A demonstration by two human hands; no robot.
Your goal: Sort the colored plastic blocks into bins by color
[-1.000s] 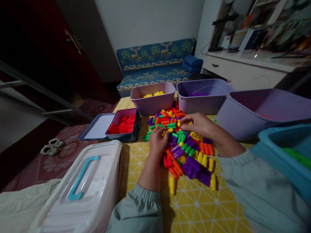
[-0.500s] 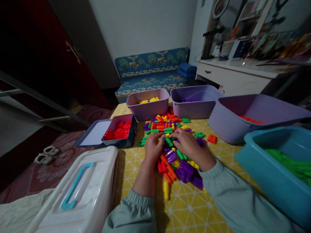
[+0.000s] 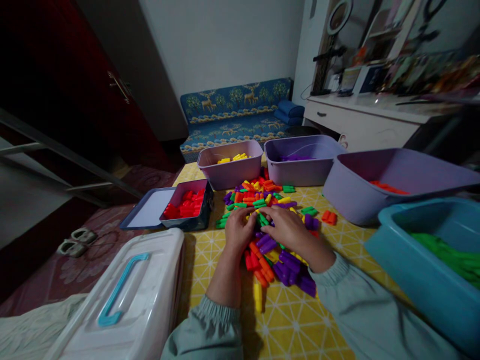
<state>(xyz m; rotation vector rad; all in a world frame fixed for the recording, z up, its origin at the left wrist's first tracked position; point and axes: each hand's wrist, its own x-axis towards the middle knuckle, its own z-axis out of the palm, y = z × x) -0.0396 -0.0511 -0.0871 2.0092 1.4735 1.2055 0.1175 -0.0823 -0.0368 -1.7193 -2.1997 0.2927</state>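
A heap of small plastic pieces in purple, orange, green, yellow and red (image 3: 267,244) lies on the yellow patterned cloth. Over its middle, my left hand (image 3: 239,229) has its fingers bent, thumb and fingertips around something I cannot make out. My right hand (image 3: 287,227) is just to the right, palm down, its fingertips curled close to a green piece (image 3: 263,219) and nearly meeting the left ones. What the right fingertips hold, if anything, is hidden. A single yellow piece (image 3: 258,297) lies at the heap's near edge.
Behind the heap stand lilac bins with yellow (image 3: 239,157) and purple pieces (image 3: 296,157). At right are a lilac bin with orange-red pieces (image 3: 389,187) and a teal bin (image 3: 408,250) with green ones. At left are a tin of red pieces (image 3: 187,204) and a white lidded box (image 3: 146,300).
My right hand has shifted slightly left, closer to my left hand, with its fingers more curled. The whole view has moved slightly.
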